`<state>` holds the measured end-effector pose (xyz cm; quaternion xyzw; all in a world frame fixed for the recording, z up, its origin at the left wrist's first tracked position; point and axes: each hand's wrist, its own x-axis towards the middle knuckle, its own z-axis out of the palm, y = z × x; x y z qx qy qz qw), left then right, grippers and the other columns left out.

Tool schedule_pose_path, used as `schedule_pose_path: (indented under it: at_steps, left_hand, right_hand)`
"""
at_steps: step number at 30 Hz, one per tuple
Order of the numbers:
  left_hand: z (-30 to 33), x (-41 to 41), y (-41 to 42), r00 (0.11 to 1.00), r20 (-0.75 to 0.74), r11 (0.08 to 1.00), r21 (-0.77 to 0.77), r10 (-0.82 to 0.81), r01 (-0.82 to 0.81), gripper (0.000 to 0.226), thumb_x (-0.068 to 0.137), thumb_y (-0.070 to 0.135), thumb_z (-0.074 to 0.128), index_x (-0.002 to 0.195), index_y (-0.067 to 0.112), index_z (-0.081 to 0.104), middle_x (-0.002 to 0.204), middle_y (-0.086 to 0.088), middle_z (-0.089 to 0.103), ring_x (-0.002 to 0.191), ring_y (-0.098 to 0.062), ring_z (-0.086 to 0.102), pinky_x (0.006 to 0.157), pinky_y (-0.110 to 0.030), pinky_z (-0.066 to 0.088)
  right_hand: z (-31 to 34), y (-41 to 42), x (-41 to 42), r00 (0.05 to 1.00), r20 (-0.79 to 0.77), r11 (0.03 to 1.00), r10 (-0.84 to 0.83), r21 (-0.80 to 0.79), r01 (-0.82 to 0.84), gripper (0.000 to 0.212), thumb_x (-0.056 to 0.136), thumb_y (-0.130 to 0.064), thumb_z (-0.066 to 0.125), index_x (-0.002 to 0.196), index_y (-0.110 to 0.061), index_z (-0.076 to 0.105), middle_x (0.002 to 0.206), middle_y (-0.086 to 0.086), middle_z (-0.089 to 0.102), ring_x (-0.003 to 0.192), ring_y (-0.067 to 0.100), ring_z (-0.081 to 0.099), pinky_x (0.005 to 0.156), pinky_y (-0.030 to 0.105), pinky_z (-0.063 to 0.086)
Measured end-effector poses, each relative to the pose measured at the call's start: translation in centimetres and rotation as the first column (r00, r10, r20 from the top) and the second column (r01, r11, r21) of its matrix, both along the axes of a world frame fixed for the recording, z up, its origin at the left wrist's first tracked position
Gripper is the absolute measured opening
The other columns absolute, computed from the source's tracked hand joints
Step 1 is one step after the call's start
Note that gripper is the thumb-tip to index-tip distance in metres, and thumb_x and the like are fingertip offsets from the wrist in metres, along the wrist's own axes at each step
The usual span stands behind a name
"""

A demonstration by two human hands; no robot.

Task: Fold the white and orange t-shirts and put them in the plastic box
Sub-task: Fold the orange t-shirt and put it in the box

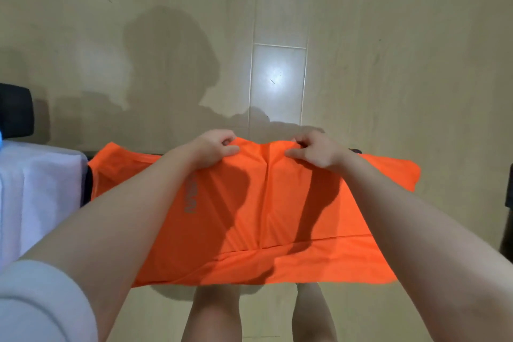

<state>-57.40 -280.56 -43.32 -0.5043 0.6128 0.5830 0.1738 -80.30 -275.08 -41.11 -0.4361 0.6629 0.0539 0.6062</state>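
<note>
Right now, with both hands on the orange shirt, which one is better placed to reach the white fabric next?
Left. The left hand grips the orange shirt on the side where the white fabric lies; the right hand is farther away.

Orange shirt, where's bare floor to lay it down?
Bare floor lies ahead, beyond the orange shirt that the left hand and right hand hold up. The left edge is crowded by white cloth and a dark object.
</note>
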Motion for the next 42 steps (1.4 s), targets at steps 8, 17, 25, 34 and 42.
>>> schedule_pose_path:
  at_steps: [8,17,25,34,42]
  left_hand:
    - [-0.3,1.3,-0.3,0.968,-0.120,0.937,-0.250,0.218,-0.242,0.032,0.085,0.027,0.056,0.106,0.003,0.055,0.079,-0.011,0.054,0.074,-0.022,0.049,0.067,-0.029,0.033]
    - [1.8,-0.5,-2.1,0.981,-0.047,0.975,0.130,0.187,-0.180,0.039,0.075,0.030,0.073,0.102,0.003,0.065,0.092,-0.007,0.064,0.089,-0.019,0.061,0.066,-0.017,0.044]
    - [7.3,1.5,3.9,0.934,-0.061,0.778,-0.574,-0.352,0.256,0.023,0.072,0.015,0.041,0.089,0.011,0.056,0.084,-0.017,0.059,0.072,-0.029,0.055,0.059,-0.032,0.040]
    - [7.0,0.3,13.8,0.807,0.430,0.652,-0.483,-0.404,0.584,0.035,0.053,0.028,0.068,0.080,0.008,0.061,0.079,-0.016,0.058,0.070,-0.034,0.059,0.058,-0.036,0.044]
    - [5.4,-11.6,17.0,0.825,0.320,0.556,-0.620,-0.465,0.554,0.039,0.056,0.032,0.081,0.084,0.011,0.064,0.071,-0.008,0.060,0.060,-0.028,0.061,0.046,-0.028,0.044]
  right_hand:
    - [-1.4,-0.4,-0.2,0.908,-0.375,0.936,0.186,-0.212,-0.280,0.022,0.084,-0.023,0.060,0.103,-0.011,0.061,0.100,0.015,0.065,0.099,0.032,0.058,0.082,0.038,0.045]
    - [3.1,0.0,-0.8,0.946,-0.252,0.926,0.202,-0.265,-0.268,0.027,0.081,-0.017,0.066,0.106,-0.009,0.062,0.097,0.014,0.065,0.094,0.030,0.057,0.072,0.028,0.035]
    - [7.5,6.3,-2.2,0.681,-0.630,0.617,0.373,-0.380,-0.689,0.012,0.074,-0.011,0.065,0.086,-0.010,0.062,0.075,0.011,0.063,0.069,0.031,0.063,0.064,0.034,0.048]
    - [5.0,14.8,-3.6,0.522,-0.732,0.499,0.438,-0.285,-0.819,0.041,0.075,-0.017,0.034,0.100,-0.018,0.068,0.086,0.005,0.069,0.077,0.026,0.065,0.098,0.041,0.044]
    - [5.1,12.7,-9.3,0.519,-0.701,0.515,0.488,-0.249,-0.820,0.032,0.063,-0.018,0.063,0.094,-0.007,0.063,0.087,0.016,0.066,0.089,0.035,0.061,0.108,0.053,0.030]
